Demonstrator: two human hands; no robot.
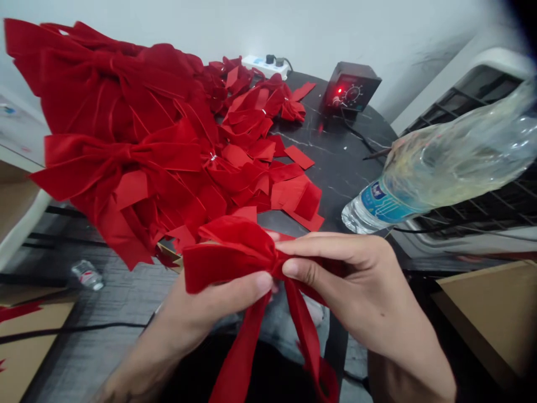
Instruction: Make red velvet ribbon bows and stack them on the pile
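Observation:
A red velvet ribbon bow (235, 252) is held between my two hands, its two long tails hanging down toward my lap. My left hand (213, 302) grips the bow from below, the thumb pressed just beside its gathered middle. With thumb and forefinger, my right hand (348, 274) pinches the centre of the bow from the other side. The fingers of my left hand are mostly hidden behind the ribbon. Just beyond, a large heap of similar red bows (126, 151) covers the left part of the table.
The dark round table (323, 151) also bears a black box with a dial and red light (352, 89), a white power strip (266, 66) and a large plastic bottle (377, 204). Cardboard (490, 313) stands at right. A small bottle (87, 274) lies on the floor.

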